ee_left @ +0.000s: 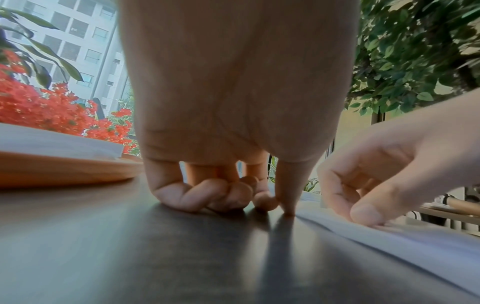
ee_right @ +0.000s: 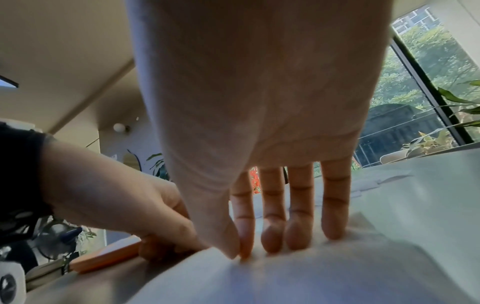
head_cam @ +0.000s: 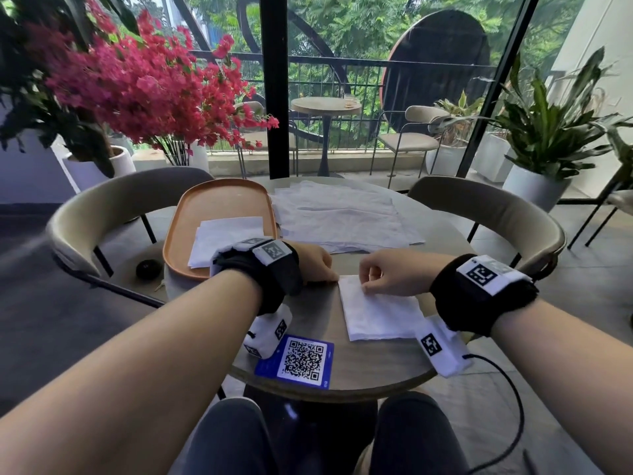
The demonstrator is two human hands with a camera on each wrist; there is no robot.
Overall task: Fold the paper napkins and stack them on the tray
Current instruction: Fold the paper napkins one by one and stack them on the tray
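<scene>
A blue QR card is lying nearest, its small print unreadable. Beyond it the napkin is running near-to-far under the right hand, whose thumb and forefinger are pinching its far-left corner; the left hand, fingers curled, is touching that corner. The tray is sitting far left, nearer the left hand.

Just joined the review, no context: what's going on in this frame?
A person seated at a round table is folding paper napkins. Both hands work on one folded napkin near the table's front edge: the right hand pinches its far left corner, and the left hand, fingers curled, presses its thumb down at that same corner. A few folded napkins already lie on the orange tray to the left. A pile of unfolded napkins waits behind.
</scene>
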